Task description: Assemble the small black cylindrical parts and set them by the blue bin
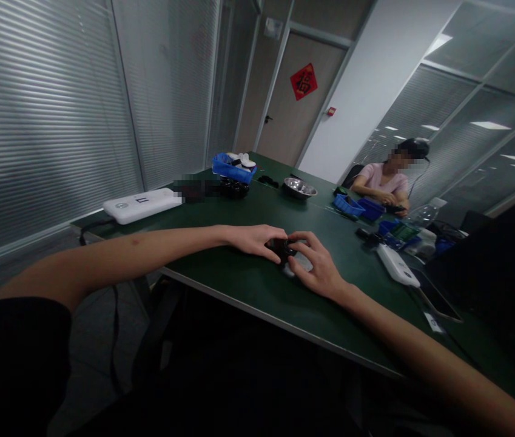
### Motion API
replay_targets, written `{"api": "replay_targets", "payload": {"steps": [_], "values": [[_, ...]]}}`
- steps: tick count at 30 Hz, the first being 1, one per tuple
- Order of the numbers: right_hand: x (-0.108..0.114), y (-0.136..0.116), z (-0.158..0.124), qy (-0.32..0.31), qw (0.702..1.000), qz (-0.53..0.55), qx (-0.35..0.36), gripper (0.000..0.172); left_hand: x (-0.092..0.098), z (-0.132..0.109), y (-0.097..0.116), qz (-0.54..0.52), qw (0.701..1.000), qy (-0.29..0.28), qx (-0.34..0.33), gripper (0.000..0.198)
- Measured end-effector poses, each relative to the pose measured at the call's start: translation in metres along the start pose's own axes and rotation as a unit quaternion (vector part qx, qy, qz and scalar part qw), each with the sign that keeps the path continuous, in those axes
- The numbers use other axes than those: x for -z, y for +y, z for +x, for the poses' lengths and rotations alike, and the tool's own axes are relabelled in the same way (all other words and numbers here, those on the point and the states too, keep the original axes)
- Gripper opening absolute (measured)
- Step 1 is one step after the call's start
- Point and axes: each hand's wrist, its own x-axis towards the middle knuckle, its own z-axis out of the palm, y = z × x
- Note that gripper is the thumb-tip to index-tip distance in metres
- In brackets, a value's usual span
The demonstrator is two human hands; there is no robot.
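Note:
Near the front edge of the green table (248, 279), my two hands meet at a small black object (286, 247) whose kind I cannot make out. My left hand (257, 241) grips its left side between thumb and fingers. From the right, my right hand (315, 264) curls over it, with thumb and fingertips against it. Under the right palm lies a pale, flat, partly see-through thing (302, 262), largely covered by the fingers.
A blue basket (234, 172) with white items stands at the back, near a metal bowl (300, 188). White power banks (143, 205) lie on both sides. Blue bins (349, 206), a phone-like slab (434, 294) and a seated person (384, 179) are at right.

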Motion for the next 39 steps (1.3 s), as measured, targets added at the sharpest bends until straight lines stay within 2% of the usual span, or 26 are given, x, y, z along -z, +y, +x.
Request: {"api": "replay_targets", "payload": {"steps": [7, 16, 20, 25, 28, 31, 36, 39], "values": [[0.003, 0.002, -0.003, -0.019, 0.999, 0.026, 0.002, 0.026, 0.0, 0.0, -0.001, -0.008, 1.0, 0.002, -0.005, 0.046], [-0.001, 0.006, -0.003, 0.029, 0.999, -0.002, -0.015, 0.017, 0.001, 0.0, 0.002, -0.013, 1.0, -0.005, -0.002, 0.042], [-0.001, 0.009, -0.004, 0.074, 0.995, 0.016, -0.07, 0.022, 0.001, -0.001, 0.001, -0.024, 1.0, -0.009, -0.003, 0.042], [0.002, 0.017, -0.002, 0.111, 0.973, 0.042, -0.197, 0.034, 0.003, -0.001, 0.002, -0.016, 1.0, -0.013, 0.001, 0.051], [0.0, 0.027, 0.0, 0.049, 0.966, 0.025, -0.253, 0.047, 0.003, -0.001, 0.003, -0.013, 1.0, -0.014, 0.001, 0.051], [-0.004, 0.037, 0.0, -0.054, 0.965, -0.038, -0.255, 0.054, 0.003, -0.001, 0.004, -0.009, 1.0, -0.015, 0.0, 0.05], [-0.008, 0.049, -0.003, -0.059, 0.957, -0.139, -0.248, 0.042, 0.003, -0.001, 0.004, 0.007, 1.0, -0.015, 0.001, 0.051], [-0.007, 0.052, -0.005, -0.068, 0.951, -0.165, -0.252, 0.042, 0.003, -0.001, 0.005, 0.012, 1.0, -0.017, 0.006, 0.053]]}}
